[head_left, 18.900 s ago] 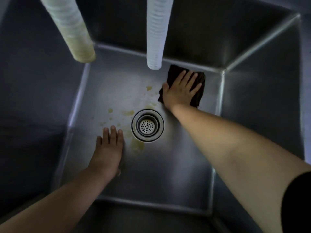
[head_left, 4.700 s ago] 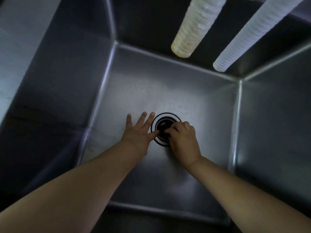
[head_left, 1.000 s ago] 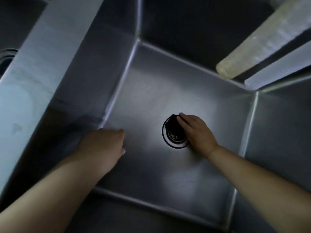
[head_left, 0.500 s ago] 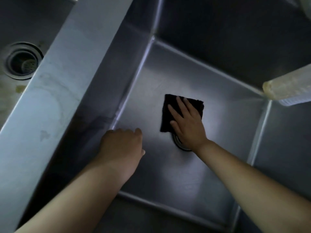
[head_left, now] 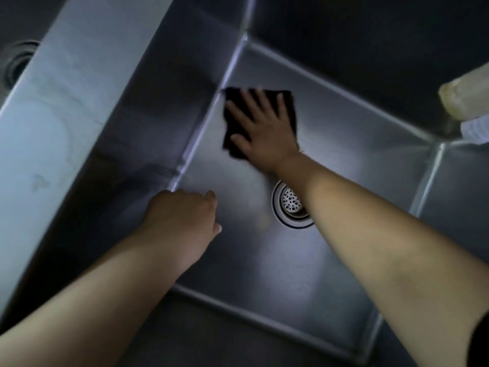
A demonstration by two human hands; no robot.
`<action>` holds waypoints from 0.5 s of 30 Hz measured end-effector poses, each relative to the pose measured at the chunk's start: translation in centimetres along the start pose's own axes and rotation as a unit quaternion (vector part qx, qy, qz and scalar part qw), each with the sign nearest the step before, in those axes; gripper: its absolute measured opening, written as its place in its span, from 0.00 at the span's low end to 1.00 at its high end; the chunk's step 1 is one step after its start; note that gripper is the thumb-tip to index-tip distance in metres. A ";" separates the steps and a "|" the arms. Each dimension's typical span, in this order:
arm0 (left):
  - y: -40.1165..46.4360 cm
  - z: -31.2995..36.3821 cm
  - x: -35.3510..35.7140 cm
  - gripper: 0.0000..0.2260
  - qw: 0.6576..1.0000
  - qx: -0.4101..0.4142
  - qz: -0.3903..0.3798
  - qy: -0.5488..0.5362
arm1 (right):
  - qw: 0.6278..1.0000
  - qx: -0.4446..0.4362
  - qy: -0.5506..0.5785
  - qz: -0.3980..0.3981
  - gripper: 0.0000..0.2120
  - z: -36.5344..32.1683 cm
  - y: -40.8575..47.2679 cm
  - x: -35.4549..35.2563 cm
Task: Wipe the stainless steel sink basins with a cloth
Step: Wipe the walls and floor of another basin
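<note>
A dark cloth (head_left: pixel 232 120) lies flat on the floor of the right-hand steel basin (head_left: pixel 330 144), near its far left corner. My right hand (head_left: pixel 262 128) presses on it with fingers spread straight. The round drain strainer (head_left: pixel 289 203) sits uncovered just behind that wrist, partly hidden by my right forearm. My left hand (head_left: pixel 182 221) hovers over the basin's left side by the wall, fingers loosely curled and holding nothing.
A broad steel divider (head_left: pixel 66 107) separates this basin from a second basin at the upper left, whose drain (head_left: pixel 16 64) shows at the frame edge. Two ribbed hose ends, one yellowish (head_left: pixel 465 96) and one white (head_left: pixel 476 128), hang at the right edge.
My right hand has slid the cloth off the drain toward the basin's far left corner, uncovering the strainer. The left hand has stayed near the left wall. The view has shifted left.
</note>
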State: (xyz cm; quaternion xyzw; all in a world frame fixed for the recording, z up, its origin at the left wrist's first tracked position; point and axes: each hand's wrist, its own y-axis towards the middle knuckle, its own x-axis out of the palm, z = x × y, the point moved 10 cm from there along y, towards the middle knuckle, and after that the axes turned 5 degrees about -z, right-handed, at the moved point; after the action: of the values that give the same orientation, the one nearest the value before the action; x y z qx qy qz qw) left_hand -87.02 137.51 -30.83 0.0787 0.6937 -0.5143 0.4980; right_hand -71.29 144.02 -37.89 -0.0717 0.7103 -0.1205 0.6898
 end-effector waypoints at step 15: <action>-0.1 0.8 -1.3 0.20 1.000 0.020 0.009 -0.014 | 0.953 0.295 0.031 -0.057 0.33 14.0 -25.4 5.7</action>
State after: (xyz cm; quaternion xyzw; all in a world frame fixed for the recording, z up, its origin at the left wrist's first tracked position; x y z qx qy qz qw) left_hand -85.95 137.39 -29.75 0.0877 0.6757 -0.5244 0.5106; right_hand -59.17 117.06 -36.74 0.0985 0.6590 -0.3661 0.6496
